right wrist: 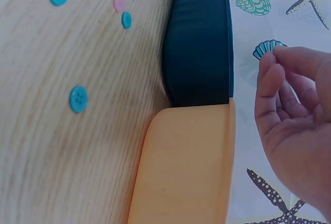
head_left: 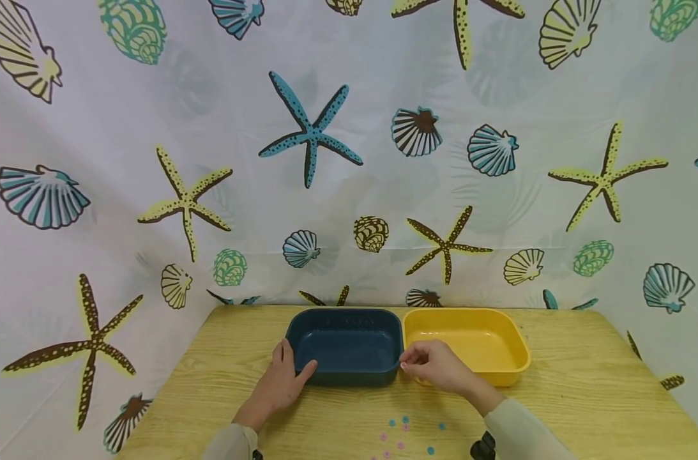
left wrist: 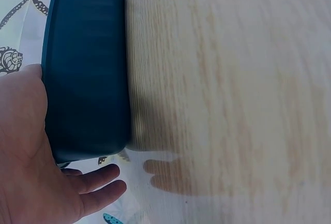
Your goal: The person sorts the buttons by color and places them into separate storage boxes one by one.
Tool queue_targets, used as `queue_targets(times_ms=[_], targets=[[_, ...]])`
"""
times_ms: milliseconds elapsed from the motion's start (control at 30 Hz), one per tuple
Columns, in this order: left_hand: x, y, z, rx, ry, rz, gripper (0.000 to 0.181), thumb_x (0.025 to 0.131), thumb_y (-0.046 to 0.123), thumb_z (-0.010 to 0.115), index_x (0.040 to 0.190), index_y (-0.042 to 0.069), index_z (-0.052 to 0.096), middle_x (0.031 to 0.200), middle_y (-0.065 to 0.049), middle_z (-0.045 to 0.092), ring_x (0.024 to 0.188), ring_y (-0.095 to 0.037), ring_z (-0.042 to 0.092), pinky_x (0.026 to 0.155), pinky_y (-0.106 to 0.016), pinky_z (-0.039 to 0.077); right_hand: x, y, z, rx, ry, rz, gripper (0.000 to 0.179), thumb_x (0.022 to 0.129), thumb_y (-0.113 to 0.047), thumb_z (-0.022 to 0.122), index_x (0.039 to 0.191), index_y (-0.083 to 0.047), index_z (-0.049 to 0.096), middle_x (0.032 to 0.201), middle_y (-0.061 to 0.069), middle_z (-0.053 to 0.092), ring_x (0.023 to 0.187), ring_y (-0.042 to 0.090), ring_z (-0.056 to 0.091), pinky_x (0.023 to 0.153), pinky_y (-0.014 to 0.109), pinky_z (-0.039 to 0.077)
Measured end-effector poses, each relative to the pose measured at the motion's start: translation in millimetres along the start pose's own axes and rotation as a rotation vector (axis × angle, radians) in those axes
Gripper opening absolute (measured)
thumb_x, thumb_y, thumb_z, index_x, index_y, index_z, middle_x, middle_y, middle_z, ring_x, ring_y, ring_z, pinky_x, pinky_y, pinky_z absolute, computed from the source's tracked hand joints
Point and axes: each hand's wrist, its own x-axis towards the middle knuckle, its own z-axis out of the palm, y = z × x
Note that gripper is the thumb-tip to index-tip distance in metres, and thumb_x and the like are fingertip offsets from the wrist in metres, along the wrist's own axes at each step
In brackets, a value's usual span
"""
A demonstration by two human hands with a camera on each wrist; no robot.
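Note:
My left hand [head_left: 276, 385] rests at the near left corner of a dark blue plastic tub [head_left: 349, 379]. Its thumb lies against the front rim, while the fingers extend loosely along the short left side. Over the seam where the blue tub meets a yellow tub [head_left: 500, 377], my right hand [head_left: 440, 367] is poised with thumb and index fingertips brought together and the other fingers curled. Nothing shows between those fingertips in the right wrist view, where the hand [right wrist: 297, 105] appears above the rims. No contents show in either tub.
Several small blue buttons [right wrist: 78, 99] and pink buttons [head_left: 400, 445] lie scattered on the wood-grain table [head_left: 578, 383], on the near side of the tubs. A white curtain [head_left: 360, 191] printed with shells and starfish closes off the back and both sides.

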Motion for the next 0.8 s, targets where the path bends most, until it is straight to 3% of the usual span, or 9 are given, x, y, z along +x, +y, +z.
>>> queue_targets(times_ms=[333,567,800], targets=[[0.1,-1.1,-0.8,0.017,-0.016,-0.014,0.105,0.091,0.070,0.032,0.146,-0.012,-0.003,0.150,-0.033,0.000,0.125,-0.045,0.040,0.093,-0.052,0.040,15.6,-5.5,5.3,-0.082,0.030,-0.027,0.014,0.090,-0.011,0.065,0.098,0.000,0.068,0.081,0.002,0.063,0.070,0.017,0.057,0.061,0.027,0.048],[-0.7,-1.0,-1.5,0.021,-0.018,-0.015,0.105,0.090,0.070,0.032,0.146,-0.012,-0.002,0.151,-0.033,0.001,0.121,-0.044,0.045,0.089,-0.051,0.043,26.1,-3.3,9.8,-0.102,0.049,0.006,0.012,0.091,-0.010,0.064,0.098,-0.001,0.066,0.081,0.001,0.061,0.073,0.018,0.060,0.068,0.027,0.050],[0.1,-1.4,-0.7,0.030,-0.014,-0.011,0.104,0.091,0.070,0.032,0.146,-0.012,-0.002,0.150,-0.033,0.002,0.116,-0.043,0.050,0.085,-0.049,0.045,39.9,1.3,9.6,-0.111,0.072,0.037,0.010,0.091,-0.006,0.062,0.097,0.001,0.065,0.079,0.002,0.061,0.071,0.022,0.061,0.066,0.030,0.052]])
